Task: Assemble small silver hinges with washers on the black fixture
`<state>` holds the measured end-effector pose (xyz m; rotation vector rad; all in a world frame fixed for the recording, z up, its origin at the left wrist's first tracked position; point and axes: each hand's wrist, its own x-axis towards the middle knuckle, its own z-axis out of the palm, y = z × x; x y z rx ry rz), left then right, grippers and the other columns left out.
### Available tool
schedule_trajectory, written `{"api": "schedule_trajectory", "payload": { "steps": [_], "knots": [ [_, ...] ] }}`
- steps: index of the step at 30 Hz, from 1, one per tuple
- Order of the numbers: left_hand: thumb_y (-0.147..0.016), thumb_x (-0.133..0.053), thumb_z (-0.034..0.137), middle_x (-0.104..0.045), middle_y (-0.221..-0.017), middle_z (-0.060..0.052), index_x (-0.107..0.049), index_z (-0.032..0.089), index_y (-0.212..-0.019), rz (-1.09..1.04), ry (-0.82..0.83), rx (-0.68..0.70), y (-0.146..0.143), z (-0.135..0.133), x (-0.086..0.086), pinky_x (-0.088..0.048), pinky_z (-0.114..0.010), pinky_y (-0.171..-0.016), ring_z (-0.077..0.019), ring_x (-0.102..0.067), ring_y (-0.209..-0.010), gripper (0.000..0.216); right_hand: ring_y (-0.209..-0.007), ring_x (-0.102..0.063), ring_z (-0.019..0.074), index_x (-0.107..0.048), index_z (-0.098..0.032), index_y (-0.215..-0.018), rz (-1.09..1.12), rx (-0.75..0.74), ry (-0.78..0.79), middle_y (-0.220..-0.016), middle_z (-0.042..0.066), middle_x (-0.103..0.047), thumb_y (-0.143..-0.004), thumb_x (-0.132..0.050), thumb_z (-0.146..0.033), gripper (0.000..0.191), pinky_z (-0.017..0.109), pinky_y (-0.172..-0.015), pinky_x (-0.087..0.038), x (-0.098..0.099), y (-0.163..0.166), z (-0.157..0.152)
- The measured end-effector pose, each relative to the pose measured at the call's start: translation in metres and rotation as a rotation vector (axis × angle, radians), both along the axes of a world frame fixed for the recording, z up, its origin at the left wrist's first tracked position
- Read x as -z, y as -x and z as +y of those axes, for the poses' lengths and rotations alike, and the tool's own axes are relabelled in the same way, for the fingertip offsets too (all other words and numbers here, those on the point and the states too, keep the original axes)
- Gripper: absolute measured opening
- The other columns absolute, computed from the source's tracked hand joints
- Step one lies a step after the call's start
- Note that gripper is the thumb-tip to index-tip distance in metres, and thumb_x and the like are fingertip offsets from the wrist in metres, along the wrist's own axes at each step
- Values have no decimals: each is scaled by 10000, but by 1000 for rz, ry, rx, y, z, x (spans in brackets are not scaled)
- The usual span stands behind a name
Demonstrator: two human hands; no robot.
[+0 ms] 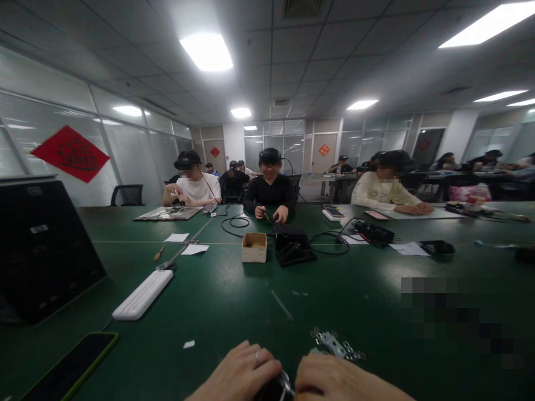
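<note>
At the bottom edge of the view, my left hand, with a ring on one finger, curls over a dark object with a shiny metal edge. Most of that object is cut off by the frame, so its kind does not show. Close by on the right, my right hand is closed, knuckles up, against the same object's side; its fingertips are hidden. Just beyond my right hand lies a small pile of metal plates and rings on the green table.
A phone, a white power strip and a black computer case stand at left. Ahead are an open cardboard box, a black stand, cables and paper slips. Several people sit across the table.
</note>
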<state>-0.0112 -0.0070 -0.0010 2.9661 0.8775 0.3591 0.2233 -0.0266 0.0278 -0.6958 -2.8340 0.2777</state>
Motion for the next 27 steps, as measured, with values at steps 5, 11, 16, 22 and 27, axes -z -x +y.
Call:
{"api": "schedule_trajectory", "payload": {
  "steps": [5, 11, 16, 22, 27],
  "knots": [
    [-918, -565, 160, -668, -997, 6, -495, 239, -1071, 95, -54, -14, -6, -8, -8, -385, -261, -713, -164, -620, -808, 186, -782, -594, 149, -666, -188, -953, 90, -55, -63, -868, 56, -698, -994, -355, -236, 317, 256, -720, -403, 23, -3, 9],
    [-874, -521, 50, -664, -1041, -12, -459, 217, -1120, 120, -96, -47, -7, -10, -3, -414, -290, -738, -192, -643, -847, 303, -711, -570, 164, -647, -154, -871, 273, 140, -158, -783, 67, -677, -941, -445, -193, 217, 288, -685, -396, 22, -1, -2],
    [-760, -504, -4, -665, -1041, -29, -463, 211, -1119, 102, -106, -96, -7, -12, 0, -435, -298, -740, -200, -645, -843, 420, -606, -543, 150, -632, -146, -880, 403, 199, -399, -697, 35, -660, -920, -427, -110, 212, 290, -586, -355, 49, 5, -3],
    [-702, -502, 14, -669, -912, -24, -499, 208, -1050, 17, -197, -117, -9, -14, 9, -428, -295, -656, -189, -630, -706, 397, -643, -554, 149, -613, -160, -882, 311, 255, -364, -736, 27, -656, -906, -452, -130, 165, 292, -615, -355, 56, 10, -4],
    [-749, -494, 32, -643, -807, -18, -531, 194, -988, -31, -258, -124, -14, -17, 7, -409, -311, -655, -191, -612, -662, 291, -798, -565, 178, -623, -169, -961, 104, 289, -240, -870, 49, -665, -908, -511, -192, 127, 306, -718, -380, 29, 8, -4]
  ]
}}
